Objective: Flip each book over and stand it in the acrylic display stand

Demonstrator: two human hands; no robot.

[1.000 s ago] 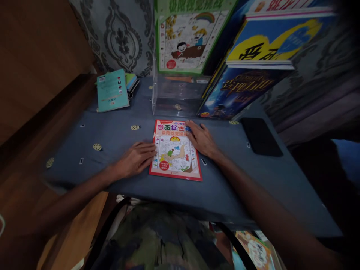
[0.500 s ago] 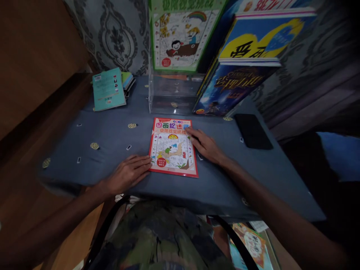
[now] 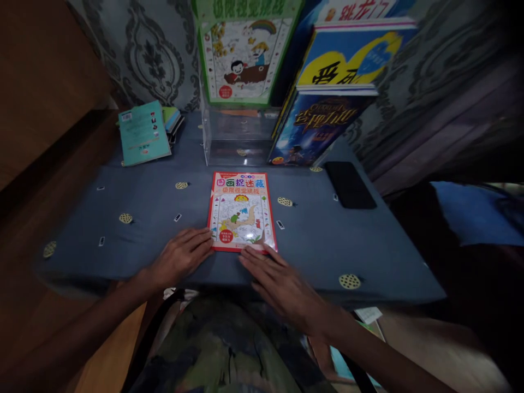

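Grey damask wallpaper point(image 3: 153, 60) is seen behind the bench point(image 3: 368, 251), which is covered with blue pineapple-print cloth point(image 3: 139, 245). On it, a red-bordered hide-and-seek picture book point(image 3: 241, 218) is laid flat, cover up, before a clear acrylic book stand point(image 3: 237, 131). Its left edge, near the lower corner, is met by the fingertips of the left hand point(image 3: 182, 254); its bottom edge, toward the right corner, is overlapped by the fingers of the right hand point(image 3: 282, 284). Both hands are unclenched, fingers extended, the book ungrasped just beyond them.

Blue-grey table point(image 3: 151, 201) — red-edged book point(image 3: 241, 215), book pile point(image 3: 144, 134), clear rack point(image 3: 239, 131), black slab point(image 3: 351, 185).
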